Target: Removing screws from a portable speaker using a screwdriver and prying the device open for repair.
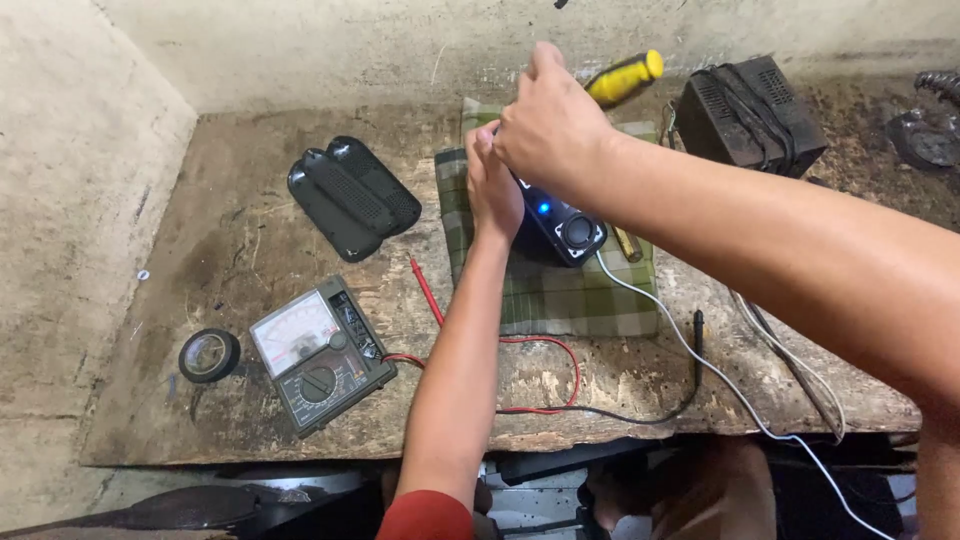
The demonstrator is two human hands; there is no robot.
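Note:
A small black speaker (565,228) with a lit blue light lies on a green checked cloth (560,290) on the wooden bench. My left hand (493,185) rests on the speaker's left end, fingers closed against it. My right hand (545,125) is above the same end, fingers pinched together close to my left fingertips; what they pinch is hidden. A white cable (700,360) runs from the speaker off the bench's front edge.
A black speaker cover (352,195) lies left of the cloth. An analog multimeter (318,355) with red and black leads (545,375) sits front left, next to a tape roll (209,354). A yellow-handled screwdriver (625,77) and a black box (750,112) are at the back.

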